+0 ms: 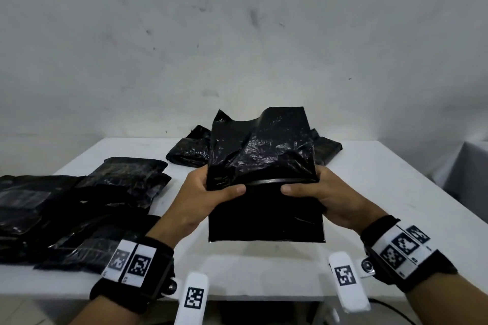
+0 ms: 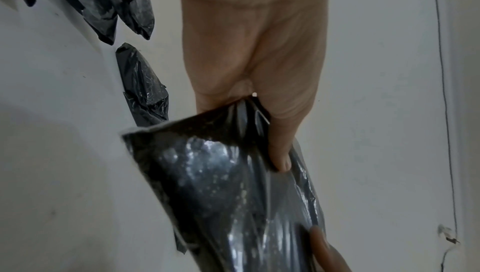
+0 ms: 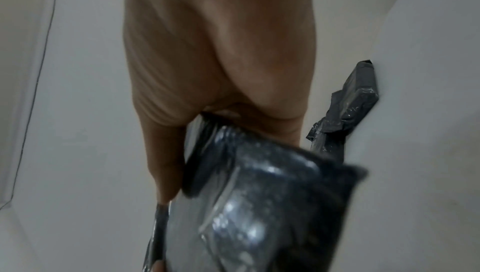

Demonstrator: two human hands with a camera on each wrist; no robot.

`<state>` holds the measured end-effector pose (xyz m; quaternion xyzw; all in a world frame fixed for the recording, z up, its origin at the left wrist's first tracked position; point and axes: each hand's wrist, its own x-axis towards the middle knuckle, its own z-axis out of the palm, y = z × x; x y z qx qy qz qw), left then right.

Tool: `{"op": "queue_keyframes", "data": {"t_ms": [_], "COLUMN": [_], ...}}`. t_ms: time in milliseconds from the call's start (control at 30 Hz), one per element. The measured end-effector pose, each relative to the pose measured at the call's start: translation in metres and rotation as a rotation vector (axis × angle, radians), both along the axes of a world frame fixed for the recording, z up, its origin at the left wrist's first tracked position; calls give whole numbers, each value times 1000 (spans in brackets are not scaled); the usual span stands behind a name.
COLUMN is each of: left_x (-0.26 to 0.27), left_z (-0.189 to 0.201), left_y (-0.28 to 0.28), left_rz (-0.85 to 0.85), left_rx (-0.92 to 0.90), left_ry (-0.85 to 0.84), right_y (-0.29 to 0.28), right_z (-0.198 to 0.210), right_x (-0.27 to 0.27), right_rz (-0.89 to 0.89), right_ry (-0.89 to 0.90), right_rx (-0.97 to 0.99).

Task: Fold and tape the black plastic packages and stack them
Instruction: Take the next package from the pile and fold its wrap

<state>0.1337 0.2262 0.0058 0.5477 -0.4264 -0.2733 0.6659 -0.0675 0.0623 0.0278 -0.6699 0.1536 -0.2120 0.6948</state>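
Both hands hold one black package in the air above the white counter, well in front of the wall. The left hand grips its left edge and the right hand its right edge, each with the thumb pressed across the near face and the fingers curled behind. The two thumb tips point toward each other along a crease that runs side to side across the package.

The package stands roughly upright, its long axis running up and away from the person. Below the crease the lower part hangs flat and smooth, its straight bottom edge just above the counter. Above the crease the upper part is crumpled and glossy, leaning away toward the wall, with its open top edge wavy and pointing upward.

To the left of the held package, a spread of flat black packages lies on the counter, overlapping one another, reaching the counter's left edge. Behind the held package, toward the wall, lie more crumpled black bags, partly hidden by it.

Both wrists wear black bands with printed square markers.
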Motion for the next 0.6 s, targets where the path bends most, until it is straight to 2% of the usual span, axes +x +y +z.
{"op": "queue_keyframes", "data": {"t_ms": [100,200,400,600], "left_x": [-1,-2,1,5], "left_z": [-1,-4,-14,-20], "left_y": [0,-2,3,1], "left_rz": [-5,-17,-131,-42], "left_rx": [6,21,118,159], "left_ry": [-69,-112,52,67], "right_y": [-1,-5,-11,-13], "right_z": [2,-2,-23,-29], "right_x": [0,2,1,0], "right_rz": [9,-63,-123,-84], "right_ry": [-39,-63,-20,44], "right_rx": [15,37,-7,-18]}}
